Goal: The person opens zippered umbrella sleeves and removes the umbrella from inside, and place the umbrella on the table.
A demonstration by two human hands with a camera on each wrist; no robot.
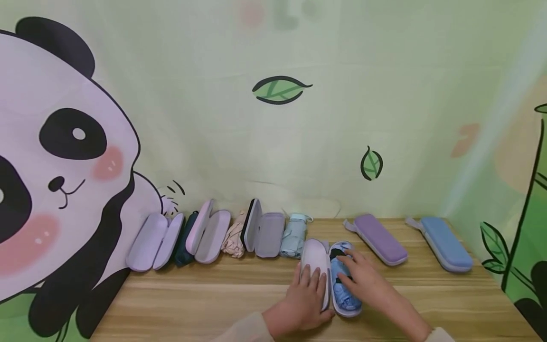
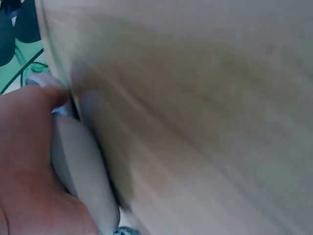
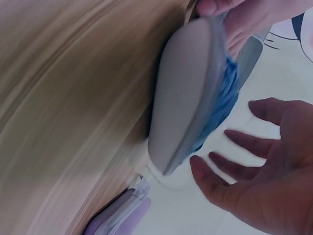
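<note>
Open case: a pale lilac hard-shell clamshell case lies open on the light wooden tabletop, at 6 o'clock of the scene, its two halves side by side.
Contents: a folded blue fabric umbrella lies in the right half; in the right wrist view its blue folds bulge between the two shells.
Left hand: the left hand rests on the left half, fingers spread flat over the shell, gripping nothing.
Right hand: the right hand lies over the umbrella with fingers apart and straight; whether they press it I cannot tell.
Closed cases: a purple oblong zip case sits at 1 o'clock of the open case, and a blue oblong zip case at 2 o'clock, well apart.
Back row: from 9 to 12 o'clock stand three more open lilac and grey cases, with a dark green folded umbrella, a beige one and a pale mint one between and beside them.
</note>
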